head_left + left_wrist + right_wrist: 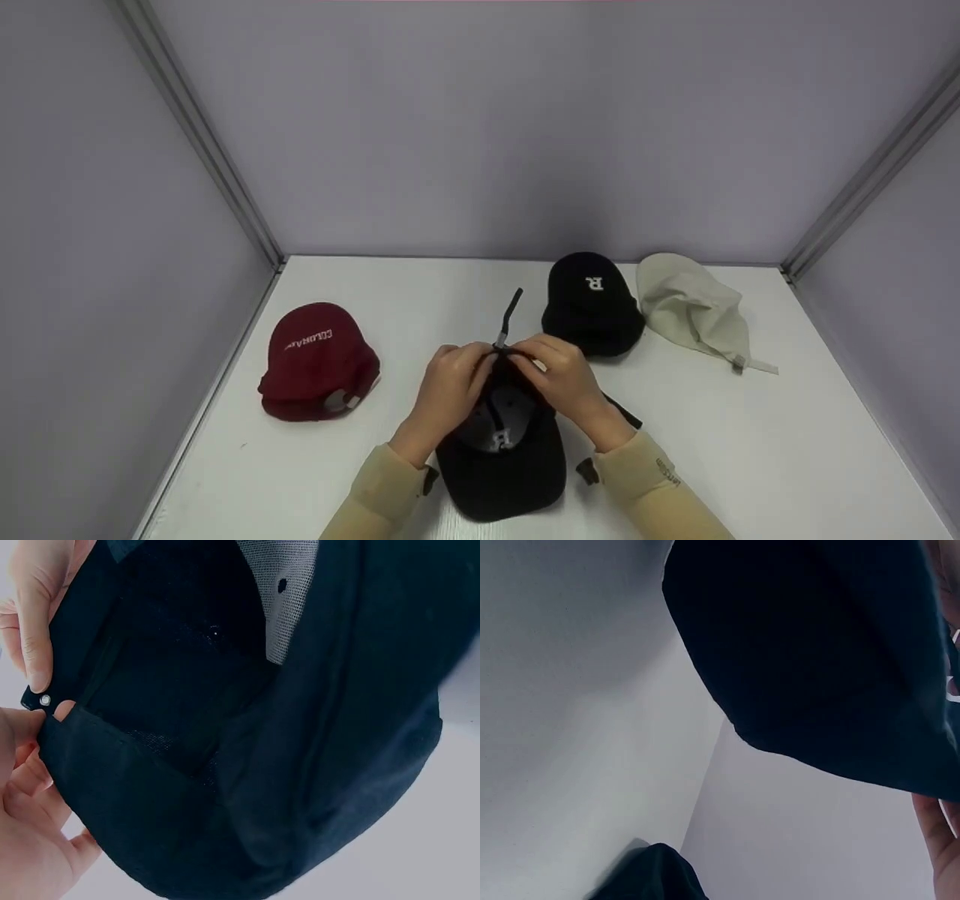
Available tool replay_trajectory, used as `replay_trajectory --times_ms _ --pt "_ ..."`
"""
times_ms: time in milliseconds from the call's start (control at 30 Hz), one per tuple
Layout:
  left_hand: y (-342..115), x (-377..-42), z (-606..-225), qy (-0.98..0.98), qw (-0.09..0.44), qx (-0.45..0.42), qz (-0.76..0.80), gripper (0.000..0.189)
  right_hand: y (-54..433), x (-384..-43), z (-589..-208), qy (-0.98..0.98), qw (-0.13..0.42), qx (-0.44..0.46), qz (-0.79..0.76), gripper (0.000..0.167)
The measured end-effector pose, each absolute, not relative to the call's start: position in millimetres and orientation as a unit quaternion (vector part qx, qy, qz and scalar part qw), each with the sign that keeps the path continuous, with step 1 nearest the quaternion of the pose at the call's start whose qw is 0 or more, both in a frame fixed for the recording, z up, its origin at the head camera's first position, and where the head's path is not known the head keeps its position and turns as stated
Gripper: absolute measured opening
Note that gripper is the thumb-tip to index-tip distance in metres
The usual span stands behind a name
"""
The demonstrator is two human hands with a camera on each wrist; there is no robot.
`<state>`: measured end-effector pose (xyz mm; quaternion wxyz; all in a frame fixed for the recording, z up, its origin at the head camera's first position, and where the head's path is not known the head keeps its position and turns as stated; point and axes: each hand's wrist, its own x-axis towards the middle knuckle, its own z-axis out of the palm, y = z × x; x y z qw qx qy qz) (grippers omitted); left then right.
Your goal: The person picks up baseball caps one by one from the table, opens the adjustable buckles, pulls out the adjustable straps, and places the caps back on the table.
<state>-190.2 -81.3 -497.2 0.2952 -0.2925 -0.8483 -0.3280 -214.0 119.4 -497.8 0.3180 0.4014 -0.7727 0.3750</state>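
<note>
A black cap (pixel 501 480) is held with its inside facing up and its brim toward me in the head view. My left hand (pixel 448 382) pinches the back edge of its opening from the left. From the right, my right hand (pixel 564 379) pinches the same edge, fingertips close to the other hand's. Between them a thin black strap (pixel 511 311) sticks up through a small metal buckle (pixel 500 340). In the left wrist view the cap's dark crown (pixel 337 750) fills most of the picture, with a snap stud (pixel 45 700) beside the fingertips.
A dark red cap (pixel 319 360) with white lettering lies on the white table (pixel 420 300) at left. Behind my right hand sits another black cap (pixel 592 307), with a cream cap (pixel 694 307) beside it. Grey panels (pixel 450 135) enclose the table's back and sides.
</note>
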Motion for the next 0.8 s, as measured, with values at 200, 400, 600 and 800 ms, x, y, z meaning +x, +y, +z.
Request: replay_trajectory --times_ms 200,400,600,800 --pt "-80.1 -190.9 -496.8 -0.850 0.284 -0.296 -0.331 0.009 121.0 -216.6 -500.9 -0.774 0.320 0.398 0.374 0.015" --pt "-79.4 -190.8 -497.2 -0.849 0.281 -0.296 -0.336 0.010 121.9 -217.0 -499.5 -0.770 0.323 0.400 0.379 0.010" --pt "-79.5 -189.1 -495.2 -0.854 0.275 -0.285 -0.338 0.011 120.5 -217.1 -498.3 -0.768 0.331 0.391 0.385 0.003" --pt "-81.2 -187.9 -494.1 -0.851 0.284 -0.292 -0.332 0.011 118.2 -215.7 -497.6 -0.771 0.350 0.369 0.384 0.002"
